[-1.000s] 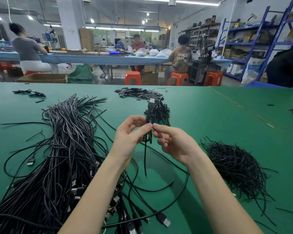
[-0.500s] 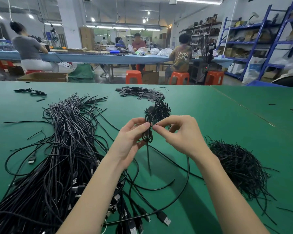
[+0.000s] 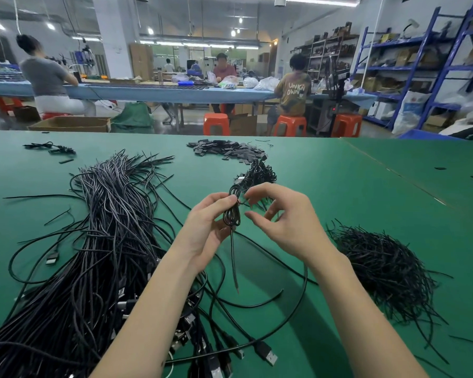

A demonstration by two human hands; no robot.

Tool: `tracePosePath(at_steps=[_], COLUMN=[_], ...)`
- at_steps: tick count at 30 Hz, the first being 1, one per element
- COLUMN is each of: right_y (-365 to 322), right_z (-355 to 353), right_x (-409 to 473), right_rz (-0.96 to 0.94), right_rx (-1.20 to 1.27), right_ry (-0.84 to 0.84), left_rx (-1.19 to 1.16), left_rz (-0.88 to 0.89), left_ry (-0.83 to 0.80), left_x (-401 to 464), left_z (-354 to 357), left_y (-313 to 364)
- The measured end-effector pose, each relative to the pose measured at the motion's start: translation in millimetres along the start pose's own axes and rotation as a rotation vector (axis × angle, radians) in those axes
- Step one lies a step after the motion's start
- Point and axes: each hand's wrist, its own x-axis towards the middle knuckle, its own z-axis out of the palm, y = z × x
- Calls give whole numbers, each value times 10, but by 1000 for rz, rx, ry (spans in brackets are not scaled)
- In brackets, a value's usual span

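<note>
Above a green table (image 3: pixel 339 186), the left hand (image 3: pixel 208 225) pinches a small coiled cable (image 3: pixel 232 214) upright. The right hand (image 3: pixel 281 222) curls beside its top; whether it grips anything is unclear. A firm left pinch during binding should keep loops together.

I wore 1 wide-angle camera on my head, and it looked forward and down across the green worktop (image 3: pixel 339 192). It sat close above my arms: both forearms ran up from the bottom edge of the view to my left hand (image 3: pixel 202 233) and right hand (image 3: pixel 284 225), with the coiled cable (image 3: pixel 233 214) near the middle. The worktop's near edge lay out of sight below me; its far edge crossed the view above the middle, and past it the lens took in the blue bench (image 3: pixel 148 94) and, at the right, leaning blue shelves (image 3: pixel 393 68).
</note>
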Motion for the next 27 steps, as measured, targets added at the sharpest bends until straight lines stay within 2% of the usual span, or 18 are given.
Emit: tracePosePath(at_steps=[6, 8, 9, 11, 13, 14, 15, 16, 17, 20, 22, 24, 27], right_y=[19, 18, 5, -28, -80, -91, -93, -90, -91, -68, -13, -8, 2], right_z=[35, 60, 76, 69, 38, 35, 45, 53, 57, 42, 34, 36, 21], right_x=[-42, -44, -30, 22, 54, 51, 44, 46, 41, 46, 40, 11, -17], right_rz=[-163, -101, 14, 412, 857, 972, 992, 944, 823, 321, 56, -74, -96], right_rx=[-98, -101, -22, 412, 1034, 1253, 1342, 1306, 1147, 432, 72, -46, -72], right_ry=[137, 160, 141, 18, -183, -224, -243, -259, -252, -98, -22, 20, 46], left_rx=[32, 40, 51, 111, 201, 228, 234, 214, 176, 97, 96, 114, 140], left_rz=[-22, -3, 20, 97, 188, 223, 243, 243, 223, 102, 47, 24, 13], left_ry=[-15, -10, -12, -22, -47, -57, -57, -46, -27, 27, 13, -17, -20], left_x=[12, 20, 24, 24, 24, 23, 27, 32, 41, 53, 59, 52, 43], left_z=[9, -1, -11, -18, -1, 12, 19, 22, 16, -26, -45, -44, -44], left_y=[-18, -38, -47, -58, -55, -48, -41, -35, -34, -17, -9, -15, -39])
